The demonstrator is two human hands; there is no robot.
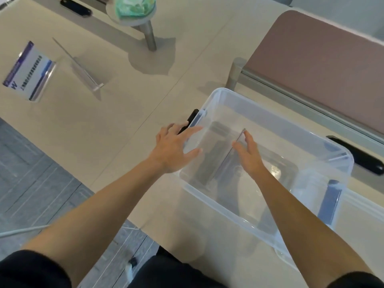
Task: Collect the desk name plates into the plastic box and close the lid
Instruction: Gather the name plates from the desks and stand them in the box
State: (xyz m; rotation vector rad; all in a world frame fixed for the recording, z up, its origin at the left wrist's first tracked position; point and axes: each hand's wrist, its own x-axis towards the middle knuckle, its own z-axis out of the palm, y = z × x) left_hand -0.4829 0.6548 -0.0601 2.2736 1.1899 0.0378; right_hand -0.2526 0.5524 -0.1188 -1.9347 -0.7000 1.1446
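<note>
While both arms reach forward over the desk [116, 113], the box [311, 140] stands open at the right, its clear walls showing the desk through them. The right hand [248, 154] is down inside the box, fingers close together and fairly straight, resting against the upper edge of a clear plate [230, 154] that stands on edge on the box floor. Whether the fingers pinch that plate or only touch it cannot be told, since the clear plastic blurs into the box. The left hand [175, 145] is at the box's left wall, fingers spread wide; the thumb and forefinger lie over the rim while the other fingers reach toward a black latch [190, 119] just outside the wall. It holds nothing.

Two more plates remain on the desk, well apart from the box at the far left. One, the printed plate [29, 71], carries a white and blue card and leans back on its clear base. Just beside it to the right, an empty plate [83, 68] stands nearly edge-on, thin and see-through.

A blue latch [330, 201] hangs on the box's right end. No lid can be made out for certain. Beyond the box runs a pinkish divider [324, 59], and a round stand [137, 15] with a metal post sits at the far edge of the desk.
</note>
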